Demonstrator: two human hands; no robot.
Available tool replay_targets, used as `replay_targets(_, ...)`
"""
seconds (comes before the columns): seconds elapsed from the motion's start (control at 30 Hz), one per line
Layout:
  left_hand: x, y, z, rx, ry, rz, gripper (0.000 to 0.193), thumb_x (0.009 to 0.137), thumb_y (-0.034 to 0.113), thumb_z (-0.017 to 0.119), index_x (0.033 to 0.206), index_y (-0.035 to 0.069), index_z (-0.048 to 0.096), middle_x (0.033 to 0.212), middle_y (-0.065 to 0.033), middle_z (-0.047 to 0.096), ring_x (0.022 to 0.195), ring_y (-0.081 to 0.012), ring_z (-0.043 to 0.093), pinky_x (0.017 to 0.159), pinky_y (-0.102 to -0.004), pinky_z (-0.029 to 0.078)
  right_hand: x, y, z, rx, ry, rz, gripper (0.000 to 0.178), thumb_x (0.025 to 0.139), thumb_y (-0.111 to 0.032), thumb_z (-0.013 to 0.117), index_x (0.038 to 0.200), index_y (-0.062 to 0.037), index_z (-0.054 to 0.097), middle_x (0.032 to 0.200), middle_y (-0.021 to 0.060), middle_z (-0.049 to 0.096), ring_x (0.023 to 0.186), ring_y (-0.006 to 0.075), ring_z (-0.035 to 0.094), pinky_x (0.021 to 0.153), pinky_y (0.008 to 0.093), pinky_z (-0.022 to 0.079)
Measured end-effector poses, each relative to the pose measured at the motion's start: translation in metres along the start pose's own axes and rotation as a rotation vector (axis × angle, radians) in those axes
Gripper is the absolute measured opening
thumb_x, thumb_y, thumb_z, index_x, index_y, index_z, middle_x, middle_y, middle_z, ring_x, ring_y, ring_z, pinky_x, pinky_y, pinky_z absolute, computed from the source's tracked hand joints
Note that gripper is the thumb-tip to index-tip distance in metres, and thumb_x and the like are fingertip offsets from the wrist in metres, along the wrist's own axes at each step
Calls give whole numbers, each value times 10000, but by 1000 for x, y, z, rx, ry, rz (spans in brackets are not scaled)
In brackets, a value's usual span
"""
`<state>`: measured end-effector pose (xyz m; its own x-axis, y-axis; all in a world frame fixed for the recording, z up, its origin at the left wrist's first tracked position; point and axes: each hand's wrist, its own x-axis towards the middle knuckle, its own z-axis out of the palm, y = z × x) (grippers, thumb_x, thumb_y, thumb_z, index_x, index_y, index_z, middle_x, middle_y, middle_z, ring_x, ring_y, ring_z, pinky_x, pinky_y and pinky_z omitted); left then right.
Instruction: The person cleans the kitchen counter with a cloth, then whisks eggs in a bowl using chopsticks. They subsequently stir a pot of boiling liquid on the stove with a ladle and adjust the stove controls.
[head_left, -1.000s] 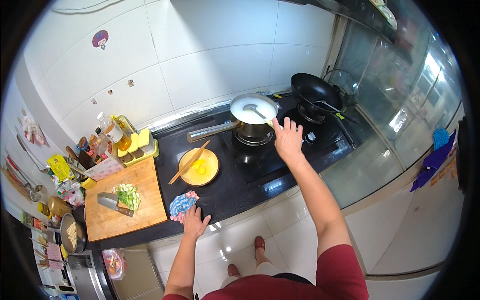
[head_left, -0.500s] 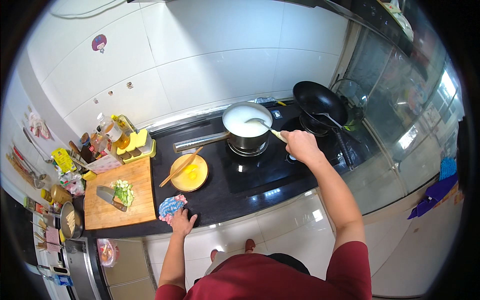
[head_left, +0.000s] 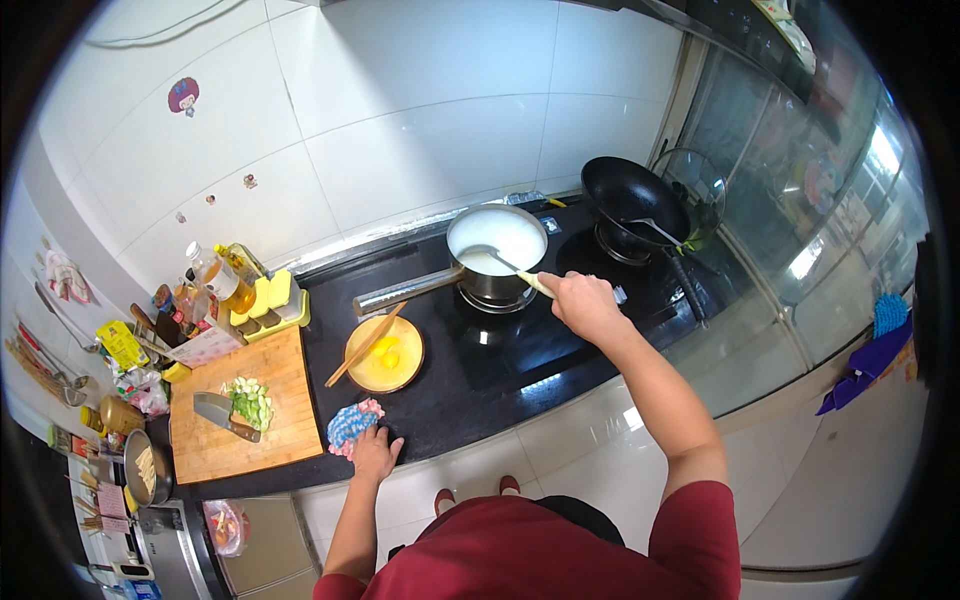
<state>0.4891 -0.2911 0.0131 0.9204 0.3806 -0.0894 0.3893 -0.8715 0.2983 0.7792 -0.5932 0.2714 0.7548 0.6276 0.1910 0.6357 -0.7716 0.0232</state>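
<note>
My right hand (head_left: pixel 583 301) is closed on the pale handle of a ladle (head_left: pixel 497 262) whose bowl dips into white liquid in a steel saucepan (head_left: pixel 492 245) on the black stove. The saucepan's long handle points left toward a yellow bowl (head_left: pixel 384 353) holding beaten egg, with chopsticks laid across its rim. My left hand (head_left: pixel 373 451) rests flat at the counter's front edge, touching a blue and pink cloth (head_left: pixel 351 423).
A black wok (head_left: pixel 632 197) with a utensil sits on the right burner. A wooden cutting board (head_left: pixel 243 405) with chopped greens and a cleaver (head_left: pixel 224 412) lies left. Bottles and a yellow condiment rack (head_left: pixel 266 298) stand by the tiled wall. A window is right.
My right hand came down from above the pot to its right side and gripped the ladle handle. The view shifted slightly. My left hand stayed by the cloth.
</note>
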Motion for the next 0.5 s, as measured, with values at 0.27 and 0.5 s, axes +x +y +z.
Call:
replay_targets(0.27,6,-1,-9,35,-83,43,494,874,440,612,1150,30,637,1183,-197,610,1100,-375,566,932,-469,457,23,-4,37,-102,142,13,249,843,-110,581,1089,-130,622,790,135,645,670,294,693,540,393,547)
replay_targets(0.5,9,12,-17,12,-65,70,485,870,407,629,1179,34,629,1246,-189,587,1143,-365,543,954,-463,443,27,12,10,-63,73,126,157,867,-126,556,957,-67,671,866,185,659,797,341,698,671,438,564)
